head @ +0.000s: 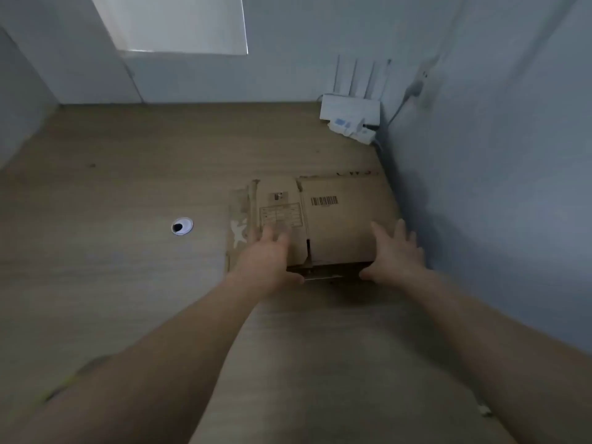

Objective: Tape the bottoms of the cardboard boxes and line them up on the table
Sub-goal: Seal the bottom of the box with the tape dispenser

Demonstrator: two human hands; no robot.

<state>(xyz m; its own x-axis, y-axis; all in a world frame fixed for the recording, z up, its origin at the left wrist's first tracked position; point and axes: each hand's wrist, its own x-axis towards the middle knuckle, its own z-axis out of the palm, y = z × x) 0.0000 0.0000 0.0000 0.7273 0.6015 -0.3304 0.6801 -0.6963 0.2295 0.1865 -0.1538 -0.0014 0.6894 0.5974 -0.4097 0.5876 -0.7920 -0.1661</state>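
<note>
So the cardboard box (339,225) is sitting on the table (128,267) hard up against the right edge, pretty much touching the grey wall (496,187) on that side, roughly halfway between the near and far edges. It's got two flaps showing on top with a seam between them: the right one has a barcode (324,201), the left one a printed form panel (281,216), and the far-left strip looks torn and scuffed. Both hands are on it. The left hand (266,261) lies flat on the left flap with fingers straight and spread, thumb out along the near edge. The right hand (397,254) does the same on the right flap, fingers straight, thumb down at the near edge. Neither is curled round anything, though it's a bit blurry. A white router (349,112) and a power strip (352,129) sit in the far right corner, and a round cable hole (182,225) sits left of the box.
</note>
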